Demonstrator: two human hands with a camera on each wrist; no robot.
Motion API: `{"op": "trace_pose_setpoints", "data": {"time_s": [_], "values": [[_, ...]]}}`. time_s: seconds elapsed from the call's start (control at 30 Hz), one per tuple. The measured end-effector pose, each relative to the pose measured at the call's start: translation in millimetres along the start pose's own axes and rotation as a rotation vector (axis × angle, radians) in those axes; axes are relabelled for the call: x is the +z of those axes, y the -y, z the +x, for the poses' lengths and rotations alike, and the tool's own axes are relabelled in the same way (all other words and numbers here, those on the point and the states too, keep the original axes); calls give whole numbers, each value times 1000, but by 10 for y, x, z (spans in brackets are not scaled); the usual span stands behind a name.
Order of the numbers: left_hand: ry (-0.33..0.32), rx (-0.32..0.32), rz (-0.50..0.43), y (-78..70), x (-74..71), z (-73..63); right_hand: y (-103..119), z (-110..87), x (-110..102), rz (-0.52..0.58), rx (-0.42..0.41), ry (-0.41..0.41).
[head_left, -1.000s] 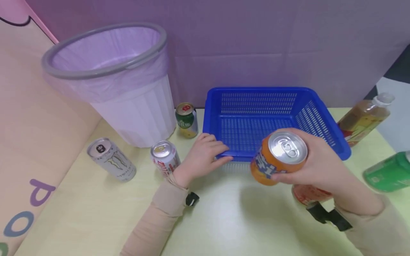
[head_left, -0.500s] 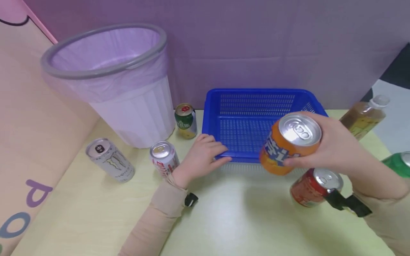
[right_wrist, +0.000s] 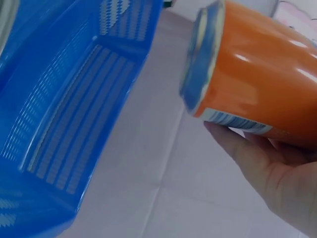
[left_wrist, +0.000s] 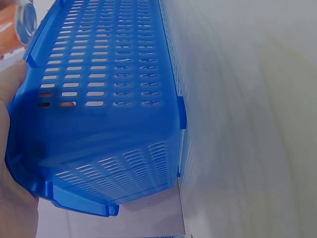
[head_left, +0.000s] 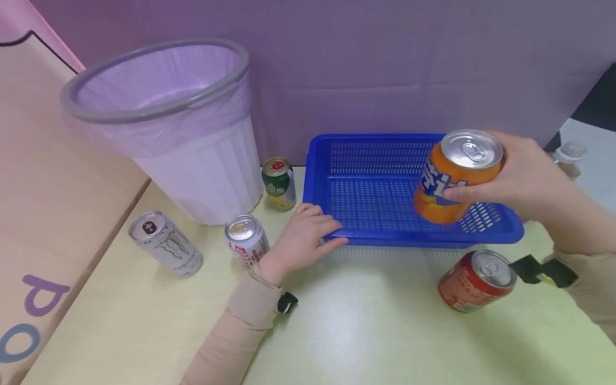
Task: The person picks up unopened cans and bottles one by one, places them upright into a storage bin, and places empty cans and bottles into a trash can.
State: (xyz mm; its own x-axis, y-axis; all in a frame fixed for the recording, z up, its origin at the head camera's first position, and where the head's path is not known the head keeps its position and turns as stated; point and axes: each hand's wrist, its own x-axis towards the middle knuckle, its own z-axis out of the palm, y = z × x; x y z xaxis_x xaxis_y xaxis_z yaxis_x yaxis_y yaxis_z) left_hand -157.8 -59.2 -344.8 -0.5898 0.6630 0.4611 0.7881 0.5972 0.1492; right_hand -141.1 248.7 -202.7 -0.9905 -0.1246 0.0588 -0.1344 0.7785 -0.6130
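My right hand (head_left: 522, 182) grips an orange soda can (head_left: 457, 179), fingers round its far side and thumb across its front. In the head view the can overlaps the right part of the blue plastic basket (head_left: 385, 236). The right wrist view shows the can's base and barcode, tilted, beside the basket. My left hand (head_left: 300, 240) holds the basket's front left rim, fingers curled over the edge and thumb along the front. In the left wrist view this hand (left_wrist: 17, 198) lies at the rim, above the slotted side wall. A red can (head_left: 474, 283) stands below my right hand.
A white bin (head_left: 207, 176) with a lilac liner stands back left. Near it are a green and gold can (head_left: 279, 184), a white can with red lettering (head_left: 246, 240) beside my left wrist, and a grey Monster can (head_left: 168, 246). A bottle (head_left: 570, 155) is partly behind my right arm.
My right hand has carried the orange can up, right and back, from the basket's front edge to over its right part. The red can has come into fuller view. My left hand stays put.
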Motion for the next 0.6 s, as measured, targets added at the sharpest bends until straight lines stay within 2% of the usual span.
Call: {"op": "trace_pose_setpoints", "data": {"time_s": [0.2,0.6], "values": [[1,0,2,2,0,-1,-107,117,-6,25,58,-25],[-4,1,4,11,21,-13,-261,292,8,76,105,12]]}}
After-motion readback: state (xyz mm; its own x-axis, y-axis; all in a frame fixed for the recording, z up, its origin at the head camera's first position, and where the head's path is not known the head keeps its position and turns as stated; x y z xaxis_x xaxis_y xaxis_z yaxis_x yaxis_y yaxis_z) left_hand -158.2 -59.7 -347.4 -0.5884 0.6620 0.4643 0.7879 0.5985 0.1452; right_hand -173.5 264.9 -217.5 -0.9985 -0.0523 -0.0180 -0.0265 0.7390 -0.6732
